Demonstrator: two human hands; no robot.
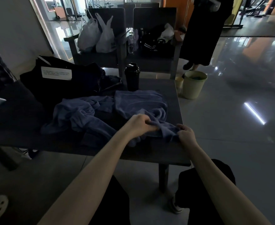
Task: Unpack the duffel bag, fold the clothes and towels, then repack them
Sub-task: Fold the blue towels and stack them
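the left hand is gripping a bunched edge of a blue towel, fingers curled over the cloth, near the front of the dark counter. the right hand is pinching the same edge just to the right, fingers curled round the fabric, close to the counter's front right corner. the short stretch of cloth between the two hands is sitting gathered and slightly raised, while the rest of the towel is lying spread toward the back of the counter. a second blue towel is lying crumpled just to the left; whether the two are touching is hard to tell in the dim light. behind it a black duffel bag is slumping on the back left of the counter, with a white label showing on its top. a black shaker bottle is standing upright just behind the spread towel. a pale bucket is standing on the floor beside the counter's far right corner. beyond, white plastic bags are sitting on a dark chair, and a person in a long dark garment is standing near the next chair.
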